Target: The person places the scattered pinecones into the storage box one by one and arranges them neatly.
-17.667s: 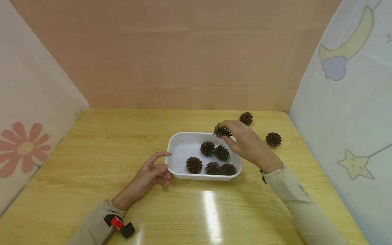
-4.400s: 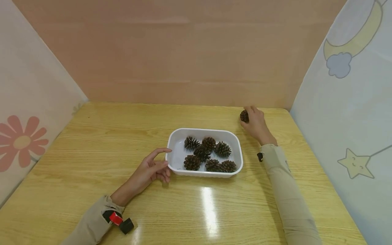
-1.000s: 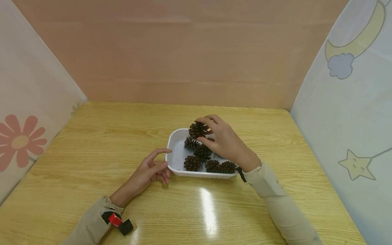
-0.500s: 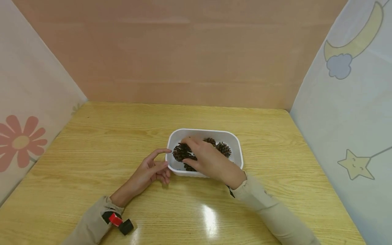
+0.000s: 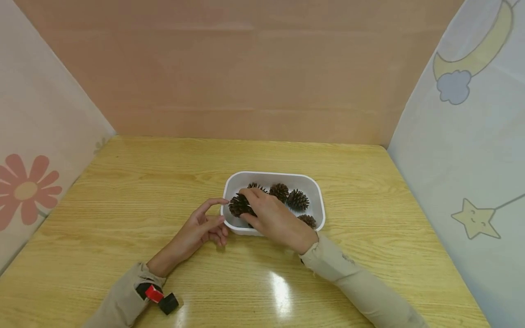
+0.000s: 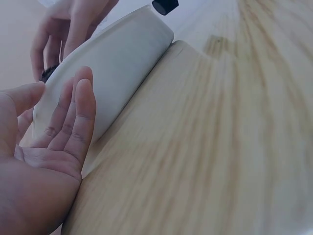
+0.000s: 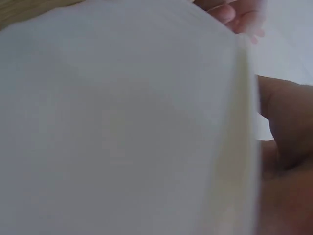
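Observation:
A white plastic tray (image 5: 262, 174) sits mid-table holding several brown pine cones. My right hand (image 5: 279, 218) reaches into its left part, thumb and fingers gripping a pine cone (image 5: 238, 206). Under that hand, part of the tray's contents is hidden. With extended thumb and index finger, my left hand (image 5: 197, 234) touches the tray's left end; its other fingers lie relaxed outside the wall. In the left wrist view, those fingers are beside the tray wall (image 6: 117, 63). The right wrist view is mostly filled by the blurred tray wall (image 7: 122, 122).
Further pine cones (image 5: 279, 192) lie in the tray's middle and right part. The wooden table (image 5: 164, 173) is bordered by a brown back panel (image 5: 254, 82) and patterned side panels. A red and black strap (image 5: 154, 294) is on the left wrist.
Carrying the pine cone, my right hand has moved left and down into the tray. The table's back-right pine cones from the oldest frame are gone from there. My left hand stays put.

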`<control>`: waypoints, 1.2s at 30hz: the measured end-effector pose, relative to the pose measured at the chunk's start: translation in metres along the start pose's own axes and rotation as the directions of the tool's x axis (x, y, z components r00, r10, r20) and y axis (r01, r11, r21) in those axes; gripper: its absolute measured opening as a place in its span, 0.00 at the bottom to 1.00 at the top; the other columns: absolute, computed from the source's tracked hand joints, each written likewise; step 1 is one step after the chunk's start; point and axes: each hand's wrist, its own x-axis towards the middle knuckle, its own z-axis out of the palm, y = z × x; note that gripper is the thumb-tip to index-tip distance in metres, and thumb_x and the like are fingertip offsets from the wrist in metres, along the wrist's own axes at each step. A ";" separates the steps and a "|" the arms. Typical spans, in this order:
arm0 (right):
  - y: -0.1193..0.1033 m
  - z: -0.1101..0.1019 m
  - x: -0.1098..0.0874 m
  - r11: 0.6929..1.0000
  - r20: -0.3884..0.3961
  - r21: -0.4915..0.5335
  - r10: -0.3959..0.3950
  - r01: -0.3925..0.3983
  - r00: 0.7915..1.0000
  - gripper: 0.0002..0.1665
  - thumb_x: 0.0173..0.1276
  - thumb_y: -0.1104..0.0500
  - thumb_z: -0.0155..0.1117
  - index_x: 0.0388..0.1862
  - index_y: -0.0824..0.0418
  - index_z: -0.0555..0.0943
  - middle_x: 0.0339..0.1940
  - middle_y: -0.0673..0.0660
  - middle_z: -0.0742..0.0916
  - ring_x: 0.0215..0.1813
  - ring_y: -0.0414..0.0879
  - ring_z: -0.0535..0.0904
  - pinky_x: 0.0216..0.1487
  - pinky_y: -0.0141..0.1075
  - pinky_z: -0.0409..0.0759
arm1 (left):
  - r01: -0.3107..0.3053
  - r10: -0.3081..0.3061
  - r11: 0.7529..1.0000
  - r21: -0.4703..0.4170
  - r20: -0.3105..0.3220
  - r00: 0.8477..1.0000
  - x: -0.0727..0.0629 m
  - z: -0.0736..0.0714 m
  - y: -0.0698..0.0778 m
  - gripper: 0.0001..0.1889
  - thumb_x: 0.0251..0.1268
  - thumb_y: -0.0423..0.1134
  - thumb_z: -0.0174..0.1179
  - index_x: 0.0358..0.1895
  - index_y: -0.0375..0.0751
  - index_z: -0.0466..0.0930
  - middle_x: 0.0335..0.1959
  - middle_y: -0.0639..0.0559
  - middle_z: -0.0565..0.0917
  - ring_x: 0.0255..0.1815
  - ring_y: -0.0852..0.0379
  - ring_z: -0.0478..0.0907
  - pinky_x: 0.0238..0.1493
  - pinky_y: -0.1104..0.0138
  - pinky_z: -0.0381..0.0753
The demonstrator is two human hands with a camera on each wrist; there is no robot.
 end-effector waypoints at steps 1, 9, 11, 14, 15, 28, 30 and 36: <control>0.001 0.001 0.000 1.000 0.005 -0.011 0.005 -0.005 1.000 0.31 0.72 0.54 0.66 0.69 0.63 0.69 0.60 0.59 0.81 0.52 0.49 0.83 0.53 0.38 0.83 | -0.002 0.002 1.000 0.000 0.001 1.000 0.000 0.000 0.000 0.22 0.80 0.31 0.45 0.73 0.42 0.59 0.31 0.43 0.86 0.27 0.49 0.86 0.29 0.59 0.86; 0.014 0.010 -0.001 0.996 0.027 -0.090 -0.009 0.011 1.000 0.32 0.72 0.55 0.65 0.70 0.65 0.69 0.55 0.60 0.82 0.50 0.50 0.82 0.51 0.41 0.83 | -0.002 0.002 1.000 -0.005 0.008 1.000 0.005 0.002 -0.006 0.23 0.80 0.32 0.47 0.73 0.42 0.59 0.30 0.44 0.86 0.27 0.50 0.86 0.28 0.60 0.86; 0.016 0.011 -0.001 0.994 0.018 -0.102 -0.023 0.025 1.000 0.30 0.72 0.55 0.66 0.68 0.64 0.71 0.55 0.59 0.82 0.51 0.50 0.82 0.52 0.41 0.82 | -0.006 0.006 1.000 -0.009 0.017 1.000 0.005 0.002 -0.006 0.23 0.80 0.32 0.46 0.73 0.41 0.58 0.30 0.44 0.86 0.27 0.50 0.86 0.29 0.60 0.86; 0.017 0.011 0.000 0.992 0.011 -0.116 -0.055 0.055 0.998 0.28 0.70 0.57 0.68 0.66 0.63 0.73 0.53 0.58 0.83 0.49 0.48 0.82 0.50 0.40 0.83 | -0.010 0.010 1.000 -0.011 0.025 1.000 0.004 0.001 -0.005 0.22 0.80 0.31 0.45 0.73 0.40 0.58 0.31 0.43 0.86 0.28 0.50 0.86 0.29 0.59 0.87; 0.017 0.010 0.001 0.991 0.012 -0.121 -0.064 0.065 0.998 0.28 0.70 0.57 0.68 0.65 0.63 0.74 0.53 0.58 0.83 0.48 0.48 0.82 0.49 0.40 0.83 | -0.012 0.012 1.000 -0.010 0.027 1.000 0.004 0.000 -0.004 0.22 0.80 0.30 0.44 0.73 0.40 0.57 0.31 0.43 0.86 0.28 0.50 0.86 0.29 0.59 0.87; 0.025 -0.022 0.009 0.997 -0.019 -0.073 -0.004 0.003 1.000 0.22 0.68 0.58 0.70 0.59 0.63 0.80 0.50 0.58 0.87 0.46 0.49 0.84 0.52 0.43 0.81 | 0.005 -0.005 1.000 0.006 0.008 1.000 0.005 -0.002 -0.002 0.23 0.79 0.30 0.46 0.73 0.37 0.56 0.30 0.44 0.86 0.27 0.50 0.86 0.29 0.60 0.86; 0.027 -0.027 0.008 0.997 -0.033 -0.074 0.020 -0.022 0.999 0.23 0.69 0.58 0.69 0.60 0.63 0.79 0.54 0.58 0.86 0.53 0.51 0.83 0.57 0.44 0.80 | 0.008 -0.008 1.000 0.013 0.007 1.000 0.004 -0.004 -0.002 0.23 0.79 0.30 0.46 0.73 0.37 0.57 0.31 0.44 0.86 0.27 0.51 0.86 0.28 0.61 0.86; 0.034 -0.042 -0.006 0.993 -0.072 -0.089 0.067 -0.074 0.995 0.22 0.72 0.56 0.65 0.62 0.61 0.79 0.57 0.57 0.85 0.58 0.52 0.81 0.59 0.46 0.79 | 0.002 -0.002 1.000 0.011 -0.021 1.000 0.001 -0.004 0.000 0.24 0.79 0.30 0.47 0.73 0.32 0.56 0.33 0.39 0.86 0.28 0.48 0.86 0.27 0.58 0.86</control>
